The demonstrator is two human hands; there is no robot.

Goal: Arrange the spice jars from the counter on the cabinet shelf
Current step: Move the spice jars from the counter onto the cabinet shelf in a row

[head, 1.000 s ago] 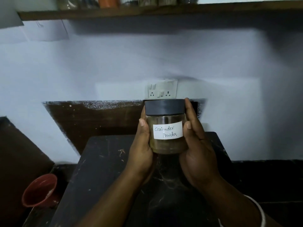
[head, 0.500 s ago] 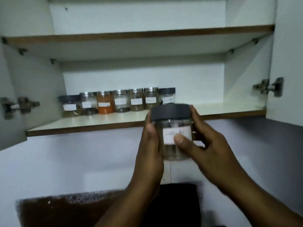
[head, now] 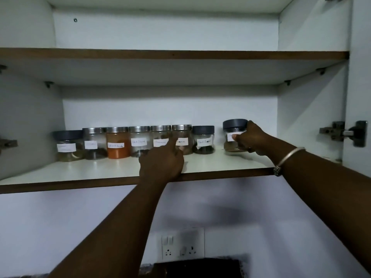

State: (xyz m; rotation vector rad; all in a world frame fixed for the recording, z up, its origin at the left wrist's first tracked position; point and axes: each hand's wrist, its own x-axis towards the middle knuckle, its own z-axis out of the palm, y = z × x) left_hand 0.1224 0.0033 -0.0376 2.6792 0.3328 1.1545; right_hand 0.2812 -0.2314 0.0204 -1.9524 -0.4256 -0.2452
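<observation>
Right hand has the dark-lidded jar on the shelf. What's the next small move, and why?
Probably slide the dark-lidded glass jar left to the black pepper jar, then release: the right hand grips it, and a gap separates it from the row.

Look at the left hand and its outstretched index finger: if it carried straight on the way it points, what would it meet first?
Probably the steel-lidded jar second from the right end of the row. The left hand aims its fingertip up at that jar's label edge, perhaps already touching; one view leaves the depth unclear.
</observation>
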